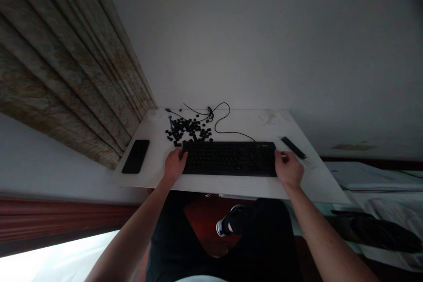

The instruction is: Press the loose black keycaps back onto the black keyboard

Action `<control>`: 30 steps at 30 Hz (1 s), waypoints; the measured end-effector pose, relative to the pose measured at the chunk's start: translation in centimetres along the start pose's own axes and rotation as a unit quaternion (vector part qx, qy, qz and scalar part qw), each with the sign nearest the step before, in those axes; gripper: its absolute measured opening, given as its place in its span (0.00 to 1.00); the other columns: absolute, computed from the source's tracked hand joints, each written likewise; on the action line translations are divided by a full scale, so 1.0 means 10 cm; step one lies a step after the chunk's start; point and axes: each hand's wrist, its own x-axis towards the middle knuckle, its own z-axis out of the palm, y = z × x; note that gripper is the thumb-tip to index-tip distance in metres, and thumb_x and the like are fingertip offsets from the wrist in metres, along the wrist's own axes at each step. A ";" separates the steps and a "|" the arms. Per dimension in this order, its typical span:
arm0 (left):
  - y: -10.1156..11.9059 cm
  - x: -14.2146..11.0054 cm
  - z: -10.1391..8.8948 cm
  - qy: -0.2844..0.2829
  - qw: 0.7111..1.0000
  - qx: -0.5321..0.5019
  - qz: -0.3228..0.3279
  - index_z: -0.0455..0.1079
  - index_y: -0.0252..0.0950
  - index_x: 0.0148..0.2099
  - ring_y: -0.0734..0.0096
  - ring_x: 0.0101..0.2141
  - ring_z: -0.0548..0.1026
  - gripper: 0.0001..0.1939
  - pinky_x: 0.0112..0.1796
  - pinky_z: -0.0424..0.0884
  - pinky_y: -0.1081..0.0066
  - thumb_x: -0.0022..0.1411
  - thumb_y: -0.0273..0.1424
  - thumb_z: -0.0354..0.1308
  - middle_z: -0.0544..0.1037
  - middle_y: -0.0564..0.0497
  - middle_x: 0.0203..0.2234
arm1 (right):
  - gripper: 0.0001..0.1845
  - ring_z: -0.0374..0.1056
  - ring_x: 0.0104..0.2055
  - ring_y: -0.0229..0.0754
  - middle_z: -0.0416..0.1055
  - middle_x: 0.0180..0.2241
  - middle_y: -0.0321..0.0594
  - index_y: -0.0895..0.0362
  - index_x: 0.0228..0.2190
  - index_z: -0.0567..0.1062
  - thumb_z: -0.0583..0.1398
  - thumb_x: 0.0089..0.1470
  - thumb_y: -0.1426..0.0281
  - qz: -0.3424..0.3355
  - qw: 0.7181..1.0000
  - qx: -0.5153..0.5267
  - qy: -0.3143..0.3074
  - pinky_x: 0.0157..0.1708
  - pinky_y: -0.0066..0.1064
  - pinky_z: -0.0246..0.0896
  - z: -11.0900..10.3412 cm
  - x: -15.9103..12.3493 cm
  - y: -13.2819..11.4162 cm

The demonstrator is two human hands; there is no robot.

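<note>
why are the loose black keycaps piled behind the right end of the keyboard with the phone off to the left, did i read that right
Not quite: the loose black keycaps are piled behind the left end of the keyboard, not the right, as the head view shows. The phone is off to the left, as you said.

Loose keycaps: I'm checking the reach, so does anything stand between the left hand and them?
Nothing visible does. The left hand is at the left end of the keyboard, and the black keycaps lie just beyond it on the white desk.
</note>
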 end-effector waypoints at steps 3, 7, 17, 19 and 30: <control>-0.02 -0.01 0.00 -0.003 1.000 -0.005 0.005 0.71 0.37 0.43 0.59 0.41 0.75 0.13 0.43 0.67 0.65 0.68 0.40 0.53 0.78 0.45 0.36 | 0.27 0.66 0.27 0.50 0.74 0.24 0.47 0.57 0.31 0.77 0.52 0.57 0.48 0.016 1.000 -0.015 0.013 0.32 0.39 0.57 -0.03 -0.03 -0.01; -0.02 -0.01 0.01 0.002 1.000 -0.002 0.010 0.71 0.37 0.43 0.59 0.41 0.75 0.13 0.43 0.67 0.64 0.69 0.40 0.52 0.78 0.45 0.36 | 0.27 0.67 0.28 0.51 0.75 0.26 0.48 0.57 0.31 0.77 0.52 0.57 0.48 -0.007 1.000 -0.018 0.003 0.32 0.39 0.57 -0.04 -0.03 -0.02; -0.12 0.01 0.04 -0.025 0.999 0.004 0.048 0.70 0.37 0.45 0.59 0.39 0.74 0.16 0.42 0.67 0.64 0.65 0.45 0.57 0.76 0.46 0.34 | 0.29 0.65 0.29 0.49 0.74 0.28 0.49 0.58 0.33 0.76 0.49 0.59 0.48 -0.010 0.999 -0.030 -0.018 0.32 0.38 0.57 0.03 0.06 -0.01; -0.12 0.01 0.04 -0.019 0.998 0.000 0.051 0.70 0.37 0.46 0.58 0.40 0.74 0.16 0.43 0.66 0.63 0.66 0.45 0.56 0.76 0.46 0.35 | 0.27 0.65 0.30 0.49 0.73 0.29 0.49 0.58 0.33 0.76 0.49 0.60 0.50 -0.022 0.999 -0.032 -0.016 0.33 0.39 0.58 0.03 0.07 -0.01; -0.08 -0.03 0.04 0.002 0.999 -0.028 0.045 0.71 0.38 0.47 0.56 0.43 0.74 0.15 0.46 0.67 0.61 0.69 0.42 0.51 0.78 0.44 0.37 | 0.12 0.68 0.43 0.50 0.73 0.38 0.48 0.57 0.38 0.75 0.55 0.59 0.64 -0.239 0.958 0.061 -0.144 0.48 0.42 0.62 0.43 -0.04 -1.15</control>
